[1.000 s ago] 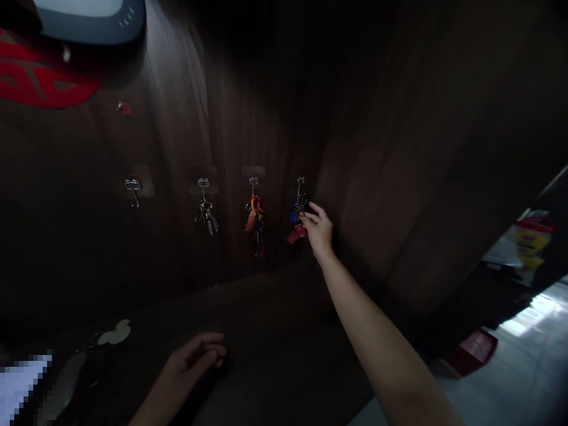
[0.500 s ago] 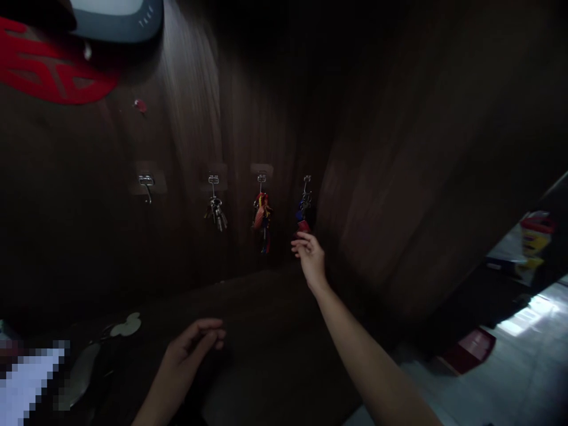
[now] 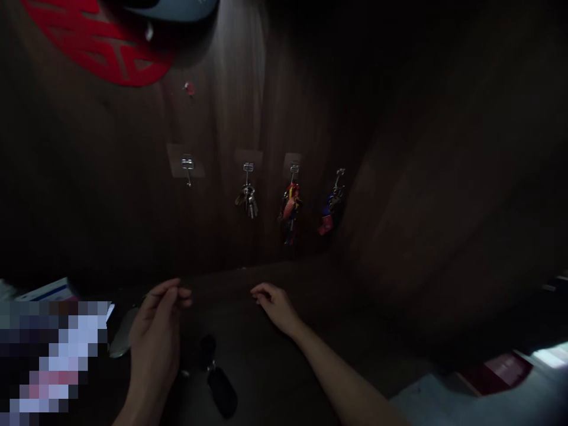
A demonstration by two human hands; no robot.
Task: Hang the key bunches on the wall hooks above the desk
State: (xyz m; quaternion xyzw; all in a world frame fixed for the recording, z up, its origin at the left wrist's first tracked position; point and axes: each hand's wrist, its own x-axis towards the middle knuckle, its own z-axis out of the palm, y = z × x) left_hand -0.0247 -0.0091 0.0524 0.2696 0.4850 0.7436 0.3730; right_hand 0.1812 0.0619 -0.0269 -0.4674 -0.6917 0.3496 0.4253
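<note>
My left hand [image 3: 157,331] hovers over the dark wooden shelf with loosely bent fingers, and nothing shows between them. Beside it, partly covered, is a pale rounded object [image 3: 123,336]. My right hand [image 3: 276,306] is low over the shelf, fingers slightly curled and apart, holding nothing I can see. Between the forearms lies a black key fob [image 3: 222,391] with a ring and a dark strap. On wall hooks hang a bunch of silver keys [image 3: 249,202], a bunch with an orange and yellow cord [image 3: 291,204], and a bunch with blue and red tags [image 3: 327,222].
A bare metal hook [image 3: 187,165] is at the left of the row. Above are a red cut-out decoration [image 3: 119,65] and a cap [image 3: 181,9]. A white box [image 3: 48,291] stands at left, near a blurred-out patch. A dark red box [image 3: 497,371] is at lower right.
My right hand has come down and left, away from the rightmost keys, which now hang from their hook. My left hand has moved up and left. The view has shifted, showing the black fob.
</note>
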